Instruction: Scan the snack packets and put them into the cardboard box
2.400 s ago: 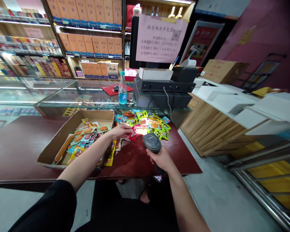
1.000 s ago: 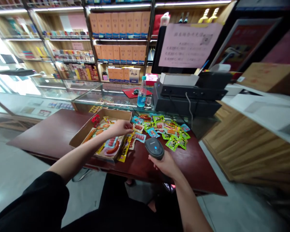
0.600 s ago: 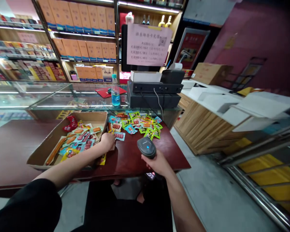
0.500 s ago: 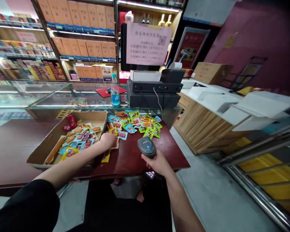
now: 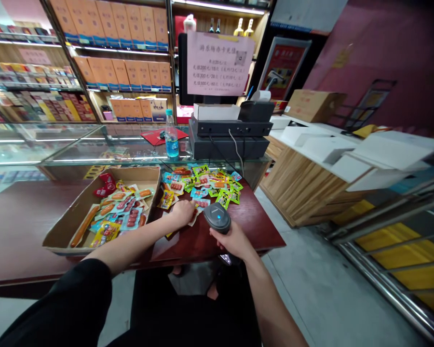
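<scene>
One bare right hand [image 5: 233, 237] is closing around the grip of a dark grey plastic handheld scanner [image 5: 217, 218], whose blue light is glowing just beside the other hand. The bare left hand [image 5: 183, 213] is curling its fingers over small sausage packets on the dark red wooden desk [image 5: 255, 224]; whether it is pinching one, I cannot tell. Just beyond its fingers, a pale blue sausage packet [image 5: 201, 204] is lying flat. Bright green snack packets [image 5: 223, 198] are lying heaped beyond the scanner. Left of the left hand, a shallow brown cardboard box [image 5: 60, 236] is holding mixed packets, including a shiny red packet [image 5: 105, 185].
</scene>
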The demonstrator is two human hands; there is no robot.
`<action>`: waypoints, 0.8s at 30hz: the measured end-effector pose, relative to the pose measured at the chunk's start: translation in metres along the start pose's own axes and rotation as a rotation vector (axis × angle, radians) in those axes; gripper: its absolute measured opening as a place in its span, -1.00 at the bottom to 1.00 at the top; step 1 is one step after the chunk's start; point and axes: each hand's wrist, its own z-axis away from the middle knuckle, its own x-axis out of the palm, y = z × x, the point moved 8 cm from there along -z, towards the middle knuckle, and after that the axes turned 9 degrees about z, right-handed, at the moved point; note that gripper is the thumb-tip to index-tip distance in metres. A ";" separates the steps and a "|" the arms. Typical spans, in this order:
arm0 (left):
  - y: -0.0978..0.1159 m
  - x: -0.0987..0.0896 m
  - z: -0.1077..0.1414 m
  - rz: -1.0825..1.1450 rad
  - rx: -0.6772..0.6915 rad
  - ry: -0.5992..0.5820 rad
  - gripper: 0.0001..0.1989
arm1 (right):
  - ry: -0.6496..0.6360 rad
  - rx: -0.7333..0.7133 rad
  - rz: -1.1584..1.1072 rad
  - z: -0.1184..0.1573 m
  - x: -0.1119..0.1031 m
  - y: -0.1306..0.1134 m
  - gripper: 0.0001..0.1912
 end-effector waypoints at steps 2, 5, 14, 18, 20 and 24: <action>-0.004 -0.002 -0.009 0.118 0.015 0.074 -0.67 | 0.001 0.013 0.008 -0.001 -0.001 0.001 -0.77; -0.028 0.000 -0.026 0.433 -0.030 0.119 -0.62 | 0.000 0.050 0.012 -0.003 -0.003 0.002 -0.77; -0.063 0.003 -0.041 1.283 -0.131 0.057 -0.56 | 0.014 0.026 -0.035 -0.017 -0.001 -0.009 -0.81; -0.056 0.003 -0.037 1.406 -0.150 0.008 -0.55 | -0.002 0.008 -0.041 -0.021 0.005 -0.015 -0.79; -0.053 0.000 -0.035 1.415 -0.147 0.010 -0.58 | -0.001 0.010 -0.042 -0.021 0.007 -0.015 -0.79; -0.045 -0.012 -0.029 1.299 -0.076 0.015 -0.66 | 0.000 -0.002 -0.047 -0.021 0.007 -0.014 -0.79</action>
